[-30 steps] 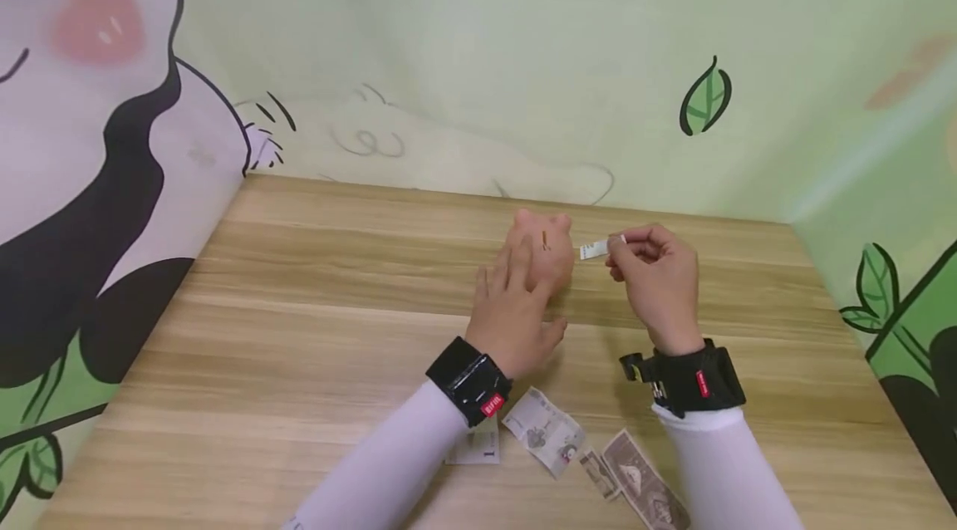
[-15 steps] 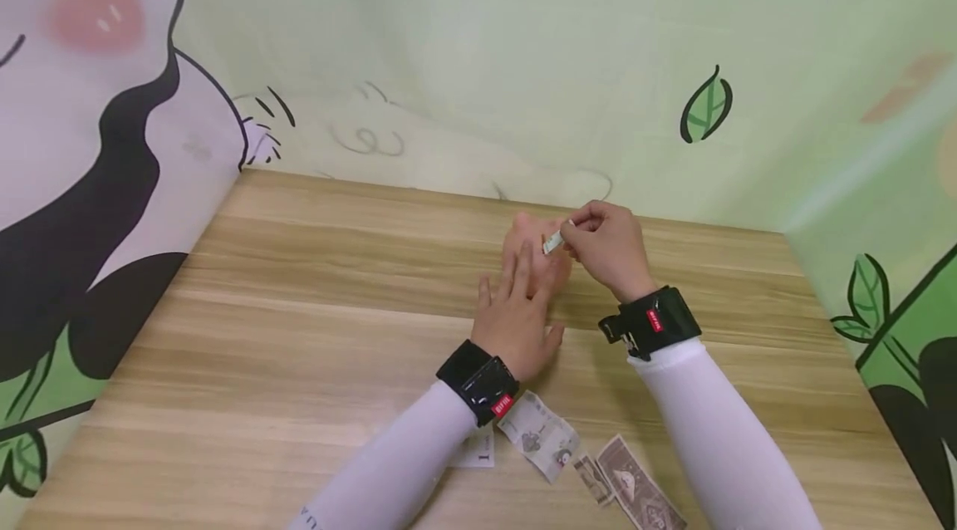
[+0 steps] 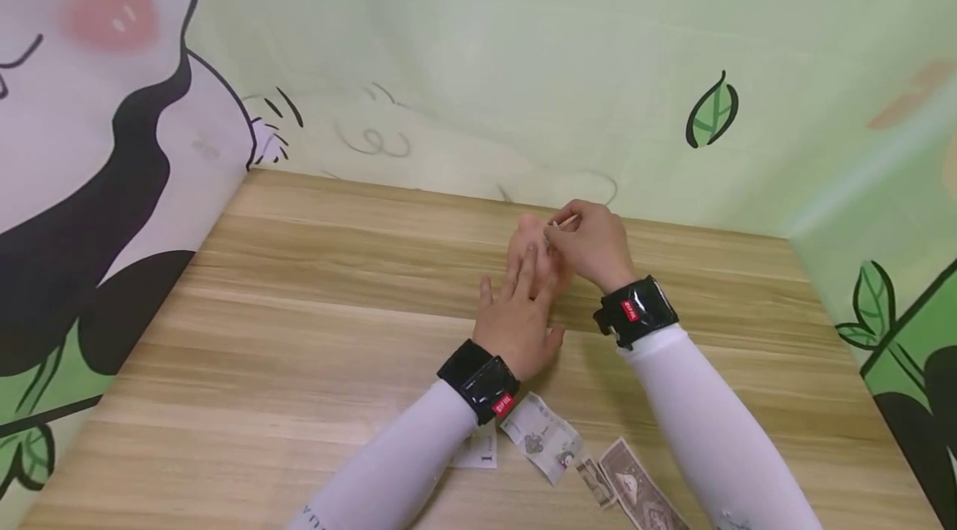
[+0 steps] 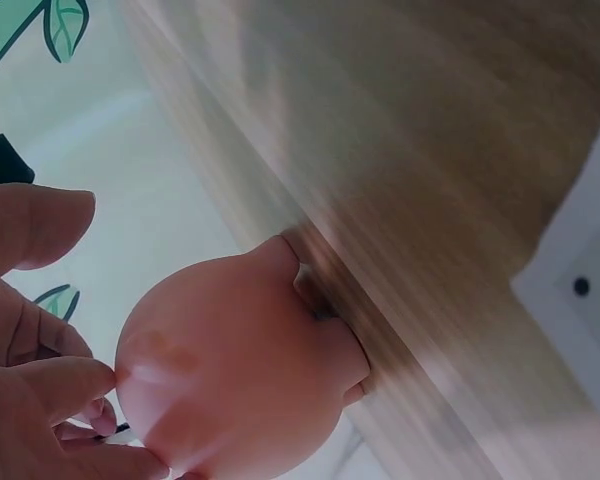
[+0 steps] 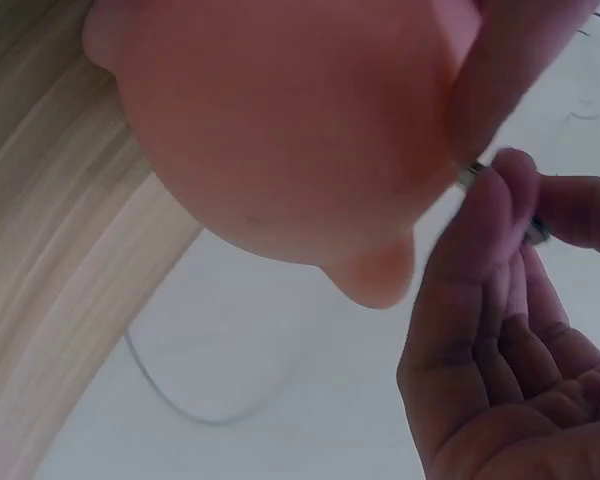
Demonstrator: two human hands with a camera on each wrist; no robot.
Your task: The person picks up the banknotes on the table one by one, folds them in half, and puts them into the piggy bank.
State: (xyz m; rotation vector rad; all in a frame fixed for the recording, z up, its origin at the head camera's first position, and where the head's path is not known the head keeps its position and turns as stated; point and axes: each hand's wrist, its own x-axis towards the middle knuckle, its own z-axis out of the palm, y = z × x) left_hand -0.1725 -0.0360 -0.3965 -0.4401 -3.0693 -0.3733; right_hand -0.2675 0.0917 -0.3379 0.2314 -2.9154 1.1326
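The right hand [image 3: 594,246] pinched a thin paper slip [image 5: 468,176] between thumb and fingertips, against the top of a smooth, rounded pink figure [image 5: 270,120]. Beside that grip the left hand [image 3: 516,326] rested, fingers extended, on the figure, and nearer the person creased banknotes [image 3: 542,437] lay on the wood-grained table [image 3: 336,264], one partly hidden by the left sleeve [image 3: 404,447]. Mostly covered by fingers, the slip pointed lengthwise from the pinch toward the figure; I couldn't tell whether its end was inside.

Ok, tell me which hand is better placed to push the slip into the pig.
Probably the right hand: it pinches the slip right at the pig. The left hand rests on the pig, holds no slip, and seems better kept for steadying.
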